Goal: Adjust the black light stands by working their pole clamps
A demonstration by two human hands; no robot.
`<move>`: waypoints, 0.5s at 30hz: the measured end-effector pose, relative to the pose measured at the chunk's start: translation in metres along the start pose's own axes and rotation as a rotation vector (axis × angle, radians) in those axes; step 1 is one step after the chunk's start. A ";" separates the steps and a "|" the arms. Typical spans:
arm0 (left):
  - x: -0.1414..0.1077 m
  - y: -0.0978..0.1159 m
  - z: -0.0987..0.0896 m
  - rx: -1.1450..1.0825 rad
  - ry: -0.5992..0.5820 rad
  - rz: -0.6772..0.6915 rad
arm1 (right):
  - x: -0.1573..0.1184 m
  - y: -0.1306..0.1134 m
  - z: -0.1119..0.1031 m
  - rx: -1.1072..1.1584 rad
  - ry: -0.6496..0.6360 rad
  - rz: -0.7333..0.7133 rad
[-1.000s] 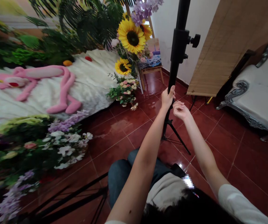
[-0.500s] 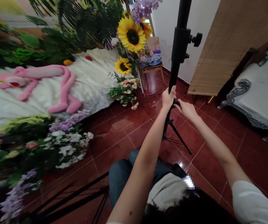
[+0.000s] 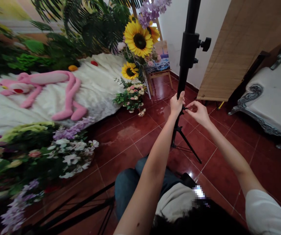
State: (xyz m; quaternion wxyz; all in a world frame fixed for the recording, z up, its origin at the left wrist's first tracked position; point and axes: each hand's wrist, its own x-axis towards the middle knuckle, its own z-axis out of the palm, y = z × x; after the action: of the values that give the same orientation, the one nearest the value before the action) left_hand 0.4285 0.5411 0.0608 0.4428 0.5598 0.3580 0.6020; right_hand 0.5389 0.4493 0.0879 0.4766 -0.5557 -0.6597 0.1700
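A black tripod stand [image 3: 183, 76] rises from the floor in front of me, its pole leaning slightly in the view. My left hand [image 3: 176, 103] is wrapped round the pole, thumb pointing up. Just to the right, my right hand [image 3: 198, 112] pinches a small black knob [image 3: 184, 108] on the stand's lower collar between thumb and fingertips. Higher up, the upper collar [image 3: 188, 50] carries another black knob [image 3: 205, 44], which no hand touches. Below my hands a splayed tripod leg [image 3: 190, 148] reaches the red tiles.
On the left, a pink plush toy [image 3: 69, 94] lies on white fabric [image 3: 101, 75] among artificial flowers [image 3: 73, 156]. Sunflowers [image 3: 139, 40] and a small painting on an easel [image 3: 162, 57] stand behind. A white sofa [image 3: 272, 88] is at right; black stand legs [image 3: 81, 209] lie near my knees.
My right hand's fingers have shifted on the knob, with its knuckles raised and fingers more bent. My left hand stays round the pole. The view has moved slightly.
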 end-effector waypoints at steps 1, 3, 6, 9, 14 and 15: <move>0.000 0.000 0.000 0.006 -0.003 0.001 | 0.008 -0.010 -0.005 0.068 0.009 -0.034; 0.001 -0.002 0.000 0.015 -0.009 -0.003 | 0.033 -0.029 -0.016 0.200 0.054 -0.105; 0.002 -0.005 0.000 0.011 -0.013 -0.013 | 0.087 -0.054 -0.029 0.280 0.195 -0.238; 0.003 -0.008 0.001 0.008 -0.006 -0.015 | 0.134 -0.070 -0.029 0.293 0.102 -0.233; 0.002 -0.007 0.002 0.006 0.011 -0.016 | 0.160 -0.082 -0.013 0.375 -0.092 -0.145; 0.001 -0.005 0.001 0.006 0.009 -0.015 | 0.160 -0.084 -0.012 0.384 -0.104 -0.141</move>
State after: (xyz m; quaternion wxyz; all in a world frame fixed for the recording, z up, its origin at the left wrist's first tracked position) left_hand 0.4306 0.5434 0.0568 0.4439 0.5557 0.3658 0.6003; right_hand 0.5122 0.5618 0.2275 0.5499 -0.3977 -0.6760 0.2873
